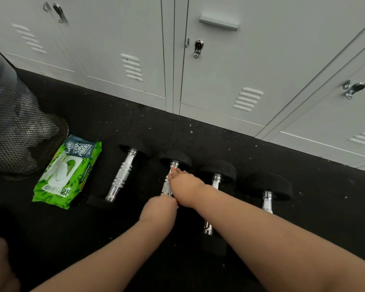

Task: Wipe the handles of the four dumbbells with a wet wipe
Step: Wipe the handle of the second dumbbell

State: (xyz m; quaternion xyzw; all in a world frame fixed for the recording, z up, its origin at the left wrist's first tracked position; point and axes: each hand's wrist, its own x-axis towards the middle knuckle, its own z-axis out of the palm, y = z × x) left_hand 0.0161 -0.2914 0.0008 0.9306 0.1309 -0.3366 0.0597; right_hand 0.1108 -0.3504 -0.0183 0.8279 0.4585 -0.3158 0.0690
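Wiping the second black-ended chrome-handled dumbbell (170, 178) on the floor: right hand (184, 182) fingers curled round its handle, wipe not visible; left hand (159, 208) steadying the near end, grip unclear. Next: third dumbbell (214, 184), right of fingers.

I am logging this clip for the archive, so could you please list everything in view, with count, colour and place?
dumbbells: four, black ends with shiny metal handles, in a row on the floor before the lockers.
pack of wet wipes: one, green with a white lid, on the floor left of the dumbbells.
mesh bin: one, black, far left, behind the pack.
lockers: several doors, pale grey, along the back.
floor: one, black with pale specks.
left hand: one, at the near end of the second dumbbell's handle; grip hidden.
right hand: one, fingers laid along that same handle; no wipe clearly visible.
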